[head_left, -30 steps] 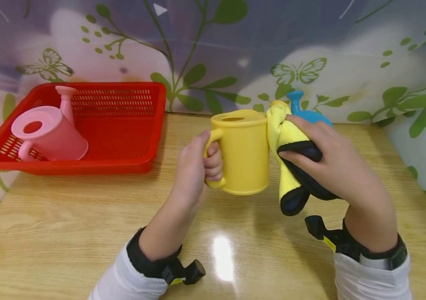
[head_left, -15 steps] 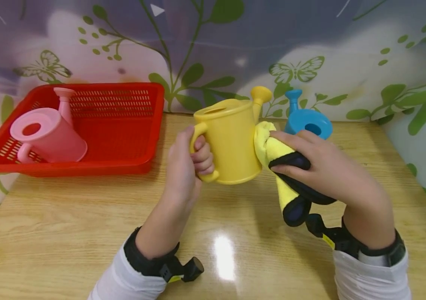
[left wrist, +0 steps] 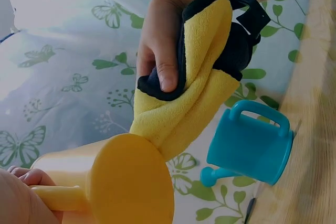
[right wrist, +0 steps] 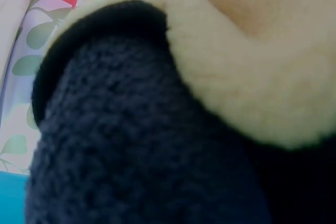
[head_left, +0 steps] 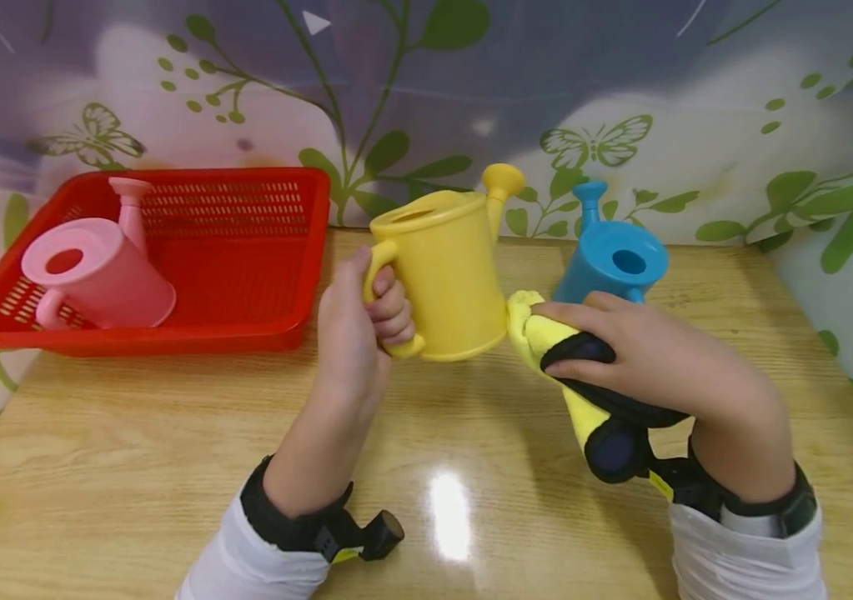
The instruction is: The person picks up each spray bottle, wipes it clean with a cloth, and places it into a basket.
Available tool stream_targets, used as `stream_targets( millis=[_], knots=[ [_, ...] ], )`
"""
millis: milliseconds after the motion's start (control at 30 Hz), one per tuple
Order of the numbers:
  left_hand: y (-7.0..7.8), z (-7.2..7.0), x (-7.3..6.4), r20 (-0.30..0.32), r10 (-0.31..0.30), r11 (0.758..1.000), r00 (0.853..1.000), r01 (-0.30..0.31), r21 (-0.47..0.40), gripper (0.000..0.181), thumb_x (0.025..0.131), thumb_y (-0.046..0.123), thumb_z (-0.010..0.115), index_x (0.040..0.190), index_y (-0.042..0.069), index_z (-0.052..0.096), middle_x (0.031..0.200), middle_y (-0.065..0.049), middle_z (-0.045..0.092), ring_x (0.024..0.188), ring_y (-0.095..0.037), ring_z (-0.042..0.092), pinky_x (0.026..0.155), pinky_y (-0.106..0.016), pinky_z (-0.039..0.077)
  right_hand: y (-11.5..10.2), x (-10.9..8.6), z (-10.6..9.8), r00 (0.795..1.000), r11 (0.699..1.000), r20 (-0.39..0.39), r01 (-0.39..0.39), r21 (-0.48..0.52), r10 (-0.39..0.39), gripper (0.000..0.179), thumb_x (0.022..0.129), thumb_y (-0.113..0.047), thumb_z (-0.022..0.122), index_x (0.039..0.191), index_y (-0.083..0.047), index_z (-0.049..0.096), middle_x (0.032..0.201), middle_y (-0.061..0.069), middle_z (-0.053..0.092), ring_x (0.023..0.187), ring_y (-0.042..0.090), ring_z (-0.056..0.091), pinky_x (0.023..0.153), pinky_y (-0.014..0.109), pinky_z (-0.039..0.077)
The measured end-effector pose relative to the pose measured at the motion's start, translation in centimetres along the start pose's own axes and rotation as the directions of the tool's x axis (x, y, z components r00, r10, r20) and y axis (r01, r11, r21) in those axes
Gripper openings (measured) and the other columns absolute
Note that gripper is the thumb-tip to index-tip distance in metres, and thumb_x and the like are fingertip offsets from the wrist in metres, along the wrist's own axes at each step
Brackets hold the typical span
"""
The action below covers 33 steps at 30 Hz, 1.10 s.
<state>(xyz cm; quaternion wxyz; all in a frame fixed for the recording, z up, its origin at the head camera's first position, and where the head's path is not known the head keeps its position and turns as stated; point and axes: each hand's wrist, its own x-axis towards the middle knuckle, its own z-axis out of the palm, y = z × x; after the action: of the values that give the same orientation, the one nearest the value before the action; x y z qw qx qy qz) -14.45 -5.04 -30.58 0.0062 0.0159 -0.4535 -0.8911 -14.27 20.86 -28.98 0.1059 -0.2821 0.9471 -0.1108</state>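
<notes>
My left hand (head_left: 358, 321) grips the handle of a yellow watering can (head_left: 444, 279), held up over the table and slightly tilted, its spout pointing back and right. In my right hand (head_left: 644, 350) is a bunched cleaning cloth (head_left: 584, 421), yellow on one face and dark navy on the other with black edging. The cloth's yellow tip lies right at the can's lower right side. Seen from the left wrist, the cloth (left wrist: 194, 87) meets the edge of the can's round base (left wrist: 134, 182). Cloth fills most of the right wrist view, hiding the fingers there.
A red plastic basket (head_left: 238, 333) stands at the back left with a pink watering can (head_left: 107, 275) in it. Behind my right hand, a blue watering can (head_left: 609, 254) stands on the wooden table (head_left: 171, 467). A printed leaf-and-butterfly backdrop (head_left: 426, 100) rises along the back edge.
The yellow watering can has moved left and up and tilted, bringing its spout into sight. The cloth has slid down its right side toward the base, uncovering more of the blue watering can.
</notes>
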Motion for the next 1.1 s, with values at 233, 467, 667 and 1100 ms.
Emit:
stream_targets(
  millis=[233,467,667,1100],
  knots=[
    [0.03,-0.17,-0.03,0.014,-0.005,1.0,1.0,0.005,0.007,0.035,0.1,0.025,0.034,0.067,0.014,0.032,0.048,0.008,0.027,0.041,-0.004,0.021,0.044,-0.018,0.017,0.16,-0.22,0.3,1.0,1.0,0.001,0.002,0.013,-0.002,0.059,0.09,-0.039,0.067,0.143,-0.021,0.047,0.099,-0.001,0.053,0.077,0.01,0.046,0.071,0.033,0.044],
    [0.0,-0.25,-0.15,0.041,-0.007,1.0,0.999,0.006,0.018,0.035,0.099,0.023,0.032,0.066,0.015,0.031,0.047,0.009,0.026,0.041,-0.005,0.019,0.043,-0.019,0.016,0.29,-0.41,0.27,0.999,0.999,-0.034,0.027,0.018,-0.027,0.059,0.09,-0.036,0.068,0.143,-0.02,0.047,0.099,-0.001,0.053,0.077,0.01,0.044,0.071,0.032,0.043],
    [-0.07,-0.15,-0.23,0.093,-0.028,0.998,0.995,0.023,0.053,0.034,0.098,0.023,0.032,0.066,0.014,0.029,0.047,0.009,0.024,0.042,-0.006,0.018,0.043,-0.019,0.016,0.45,-0.51,0.16,0.995,0.999,-0.087,0.042,0.021,-0.04,0.06,0.089,-0.033,0.069,0.142,-0.019,0.047,0.098,0.0,0.051,0.077,0.009,0.045,0.07,0.032,0.044],
    [-0.23,0.18,-0.31,0.154,-0.074,0.993,0.985,0.058,0.106,0.036,0.098,0.022,0.034,0.063,0.014,0.027,0.046,0.009,0.023,0.04,-0.004,0.018,0.041,-0.02,0.013,0.58,-0.56,-0.34,0.969,0.997,-0.236,0.08,0.006,-0.076,0.061,0.086,-0.026,0.073,0.141,-0.019,0.048,0.094,0.0,0.049,0.076,0.01,0.04,0.068,0.031,0.041]
  ],
)
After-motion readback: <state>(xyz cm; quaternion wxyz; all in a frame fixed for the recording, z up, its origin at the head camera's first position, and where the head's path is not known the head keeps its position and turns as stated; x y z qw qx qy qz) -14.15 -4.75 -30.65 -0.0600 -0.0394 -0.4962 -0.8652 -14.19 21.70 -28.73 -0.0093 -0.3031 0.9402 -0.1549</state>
